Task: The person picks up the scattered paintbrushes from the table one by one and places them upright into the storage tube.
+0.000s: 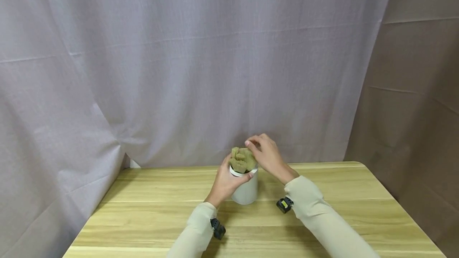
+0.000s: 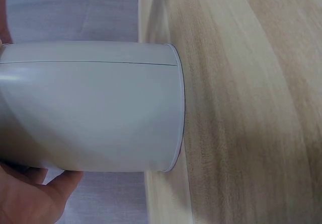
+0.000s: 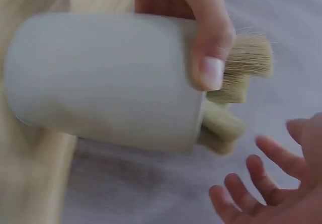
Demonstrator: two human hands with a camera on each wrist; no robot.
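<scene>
A white cylindrical container (image 1: 246, 192) stands near the far edge of the wooden table (image 1: 322, 186). Several olive-green foam blocks (image 1: 242, 159) stick out of its top. My left hand (image 1: 226, 181) grips the container round its upper wall, its thumb across the rim. In the left wrist view the container (image 2: 90, 105) fills the frame beside my left palm (image 2: 27, 201). My right hand (image 1: 264, 153) hovers just over the blocks. In the right wrist view its fingers (image 3: 261, 183) are spread and apart from the blocks (image 3: 244, 65) and the container (image 3: 105, 78).
A pale curtain (image 1: 179, 71) hangs close behind the table's far edge, and a brown backdrop (image 1: 412, 90) stands at the right. Bare wood (image 2: 251, 108) stretches in front of and to both sides of the container.
</scene>
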